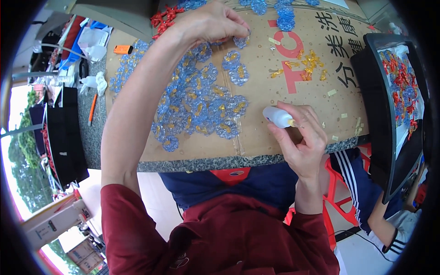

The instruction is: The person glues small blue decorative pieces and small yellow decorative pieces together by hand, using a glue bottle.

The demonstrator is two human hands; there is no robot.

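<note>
My left hand (213,23) reaches to the far side of the cardboard, its thumb and fingers pinched together at a clear blue flower-shaped piece (241,42). The fingertips partly hide that piece. In my right hand (305,135), near the front edge, is a small white squeeze bottle (277,117) with a yellowish tip, lying tilted between thumb and fingers. Between my arms spreads a cluster of clear blue flower-shaped pieces (199,110), many with yellow centres. Two more such pieces (238,74) lie just right of the cluster. Small yellow pieces (313,64) are grouped farther right.
Printed cardboard (261,146) covers the stone-topped table. A black bin (389,151) of red and blue pieces stands at the right edge. Red pieces (165,20) and stacked blue pieces (285,16) lie at the back. An orange pen (92,110) lies left. Someone sits at the right.
</note>
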